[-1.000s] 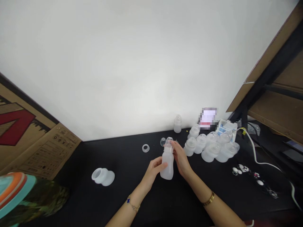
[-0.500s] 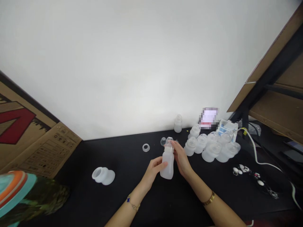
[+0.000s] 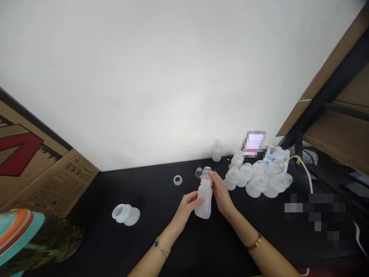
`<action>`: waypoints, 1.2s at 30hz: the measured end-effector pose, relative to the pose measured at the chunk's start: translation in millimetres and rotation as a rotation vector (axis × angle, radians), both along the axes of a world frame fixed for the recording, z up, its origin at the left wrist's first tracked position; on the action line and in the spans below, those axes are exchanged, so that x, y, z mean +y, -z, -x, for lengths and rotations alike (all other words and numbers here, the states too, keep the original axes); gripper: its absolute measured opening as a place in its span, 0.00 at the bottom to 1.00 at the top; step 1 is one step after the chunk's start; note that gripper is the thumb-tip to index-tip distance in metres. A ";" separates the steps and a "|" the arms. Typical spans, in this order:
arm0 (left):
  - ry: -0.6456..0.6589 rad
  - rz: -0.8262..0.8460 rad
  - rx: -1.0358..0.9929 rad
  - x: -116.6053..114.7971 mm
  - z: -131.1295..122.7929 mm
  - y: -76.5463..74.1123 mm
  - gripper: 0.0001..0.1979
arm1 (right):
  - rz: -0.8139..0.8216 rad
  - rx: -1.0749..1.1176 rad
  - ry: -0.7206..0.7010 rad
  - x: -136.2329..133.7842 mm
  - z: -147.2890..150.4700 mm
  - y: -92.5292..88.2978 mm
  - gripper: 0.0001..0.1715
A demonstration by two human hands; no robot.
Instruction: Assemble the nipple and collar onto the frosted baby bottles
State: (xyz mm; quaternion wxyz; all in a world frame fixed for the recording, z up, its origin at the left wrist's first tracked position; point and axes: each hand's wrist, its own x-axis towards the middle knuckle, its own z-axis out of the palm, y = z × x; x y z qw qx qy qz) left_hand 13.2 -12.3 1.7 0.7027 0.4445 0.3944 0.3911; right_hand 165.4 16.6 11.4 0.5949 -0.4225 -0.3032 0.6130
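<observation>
A translucent baby bottle (image 3: 204, 200) with a clear cap stands slightly tilted between my hands. Around its body, on the left side, my left hand (image 3: 188, 206) is closed. My right hand (image 3: 221, 192) has its fingers at the bottle's cap and neck, gripping there. Just behind the bottle lies a clear dome cap (image 3: 198, 172). Farther left on the table are a white collar ring (image 3: 178, 180) and an uncapped bottle (image 3: 126, 214) lying on its side, mouth toward the left.
Several capped bottles (image 3: 258, 184) cluster on the right, and one bottle (image 3: 217, 151) stands by the wall. A blurred phone (image 3: 253, 144) leans behind them. At the left are a cardboard box (image 3: 57, 184) and a jar (image 3: 43, 238). A white cable (image 3: 308, 175) runs at right.
Hardly anything differs: the bottle's top has shifted very slightly to the right, with both hands still on it. A patch at the right is now pixelated.
</observation>
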 end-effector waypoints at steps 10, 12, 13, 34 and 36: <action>0.006 -0.013 -0.002 0.3 -0.2 1.3 0.20 | 0.010 -0.004 0.015 0.8 0.6 1.0 0.24; 0.012 -0.016 -0.005 0.7 0.0 2.2 0.20 | 0.012 0.006 0.019 0.9 0.6 1.3 0.25; 0.013 -0.016 -0.007 0.9 0.0 2.5 0.20 | 0.013 0.011 0.019 1.0 0.7 1.5 0.25; 0.000 -0.003 0.000 0.5 -0.4 0.0 0.21 | 0.018 0.011 -0.006 1.0 1.1 2.8 0.22; 0.001 -0.006 0.000 0.8 -0.2 0.8 0.21 | 0.015 0.014 -0.010 0.8 1.2 2.9 0.21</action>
